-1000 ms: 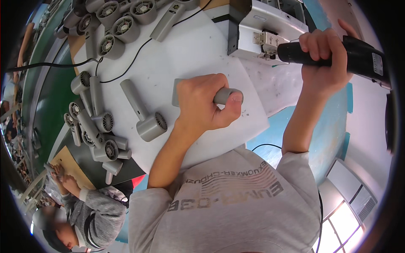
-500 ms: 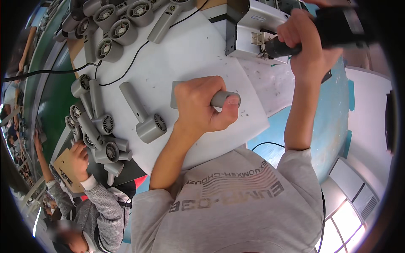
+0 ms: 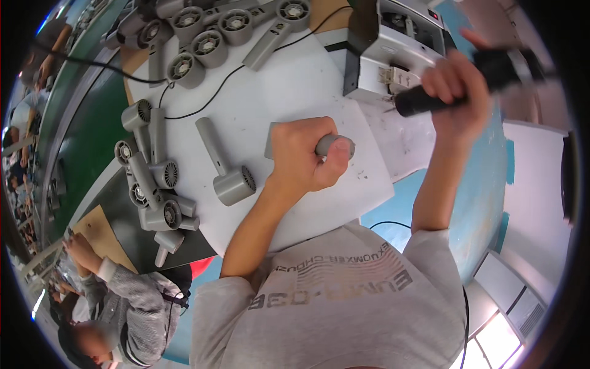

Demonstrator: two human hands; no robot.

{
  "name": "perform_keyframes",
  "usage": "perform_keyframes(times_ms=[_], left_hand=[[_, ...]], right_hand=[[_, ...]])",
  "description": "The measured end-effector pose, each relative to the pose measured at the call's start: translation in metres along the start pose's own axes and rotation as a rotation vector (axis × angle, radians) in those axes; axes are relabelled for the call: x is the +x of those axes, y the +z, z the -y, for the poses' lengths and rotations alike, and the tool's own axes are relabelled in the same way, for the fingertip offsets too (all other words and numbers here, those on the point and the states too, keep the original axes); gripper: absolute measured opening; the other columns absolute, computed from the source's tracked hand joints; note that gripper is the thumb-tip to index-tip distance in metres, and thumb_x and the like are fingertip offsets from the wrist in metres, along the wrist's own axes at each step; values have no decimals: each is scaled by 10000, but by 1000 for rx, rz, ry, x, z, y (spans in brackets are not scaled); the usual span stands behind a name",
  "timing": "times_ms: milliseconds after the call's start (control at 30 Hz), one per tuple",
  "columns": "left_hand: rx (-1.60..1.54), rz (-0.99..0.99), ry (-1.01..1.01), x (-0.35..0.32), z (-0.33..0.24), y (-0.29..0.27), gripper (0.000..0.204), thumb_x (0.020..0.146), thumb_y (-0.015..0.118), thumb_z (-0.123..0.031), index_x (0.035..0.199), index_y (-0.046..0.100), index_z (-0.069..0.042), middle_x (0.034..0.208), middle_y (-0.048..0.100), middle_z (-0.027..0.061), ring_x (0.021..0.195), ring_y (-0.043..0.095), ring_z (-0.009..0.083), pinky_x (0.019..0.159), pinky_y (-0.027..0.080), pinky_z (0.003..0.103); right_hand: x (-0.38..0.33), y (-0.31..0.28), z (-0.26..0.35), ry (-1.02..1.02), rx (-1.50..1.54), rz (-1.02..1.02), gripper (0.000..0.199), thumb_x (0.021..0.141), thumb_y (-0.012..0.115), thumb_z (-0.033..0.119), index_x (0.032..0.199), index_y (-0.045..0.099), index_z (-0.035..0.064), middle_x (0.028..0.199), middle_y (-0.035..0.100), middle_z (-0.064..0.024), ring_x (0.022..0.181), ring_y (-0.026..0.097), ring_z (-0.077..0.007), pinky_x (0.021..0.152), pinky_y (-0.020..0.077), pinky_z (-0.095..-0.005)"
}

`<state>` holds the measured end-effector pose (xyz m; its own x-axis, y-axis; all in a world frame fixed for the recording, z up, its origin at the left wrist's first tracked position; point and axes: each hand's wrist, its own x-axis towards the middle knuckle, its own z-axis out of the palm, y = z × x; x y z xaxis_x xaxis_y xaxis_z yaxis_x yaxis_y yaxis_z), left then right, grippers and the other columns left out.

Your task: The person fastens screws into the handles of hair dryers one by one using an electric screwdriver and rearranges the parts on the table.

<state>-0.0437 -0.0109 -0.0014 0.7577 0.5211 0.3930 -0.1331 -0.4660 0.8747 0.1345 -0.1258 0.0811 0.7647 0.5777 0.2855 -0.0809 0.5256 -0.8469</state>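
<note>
My left hand (image 3: pixel 305 154) is closed around a grey hair dryer (image 3: pixel 269 142), over the white sheet; its round end pokes out beside my thumb, and my fingers hide most of the rest. In my right hand (image 3: pixel 458 92) is a black electric screwdriver (image 3: pixel 424 101), slightly blurred, lying sideways with its thin bit pointing left. That bit is just in front of the silver screw feeder (image 3: pixel 367 79), apart from its outlet. Left of my left hand, another grey hair dryer (image 3: pixel 233 186) lies on the sheet with its handle pointing away.
Several grey hair dryers (image 3: pixel 209 49) crowd the far left, and more are piled (image 3: pixel 163 212) at the left edge. A black cable (image 3: pixel 212 101) crosses the white sheet (image 3: pixel 289 80). A co-worker in a grey sleeve (image 3: pixel 132 289) sits at lower left, by a cardboard piece (image 3: pixel 107 237).
The screwdriver's bit has drawn away from the feeder's outlet, toward me. My left hand keeps its grip on the hair dryer. The co-worker's hand has left the pile. The view has shifted slightly.
</note>
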Motion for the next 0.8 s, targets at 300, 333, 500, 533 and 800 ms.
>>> perform_keyframes(times_ms=[300,333,500,533,800], left_hand=[[-58,-17,-29,6,-3,-4,385,796,555,-312,512,491,-60,433,403,75,372,400,244,382,322,324],[-48,-13,-24,5,-2,-3,383,796,552,-310,512,491,-59,432,397,75,372,396,246,382,322,325],[-45,-24,-11,6,-2,-3,370,783,560,-295,510,487,-55,430,387,76,370,385,246,381,320,327],[-54,-28,-11,5,-2,-3,362,776,564,-286,510,485,-53,428,384,76,368,380,246,380,319,329],[-15,-51,-10,6,-3,0,332,745,582,-253,501,478,-54,422,399,94,362,386,266,382,339,354]], right_hand=[[-29,41,34,-221,207,521,326,903,439,131,1217,424,46,622,446,38,512,442,-48,511,386,-237],[-27,42,35,-226,148,560,331,904,434,131,1225,411,59,625,456,47,511,462,-46,508,405,-231],[-34,46,30,-216,74,467,329,900,438,137,1223,418,76,605,459,59,487,461,-47,490,409,-214],[-34,46,31,-212,65,450,331,897,444,141,1222,421,82,597,464,60,481,462,-47,482,411,-214],[-37,52,38,-274,-94,653,350,860,568,185,1187,447,150,570,517,52,487,502,-56,475,425,-212]])
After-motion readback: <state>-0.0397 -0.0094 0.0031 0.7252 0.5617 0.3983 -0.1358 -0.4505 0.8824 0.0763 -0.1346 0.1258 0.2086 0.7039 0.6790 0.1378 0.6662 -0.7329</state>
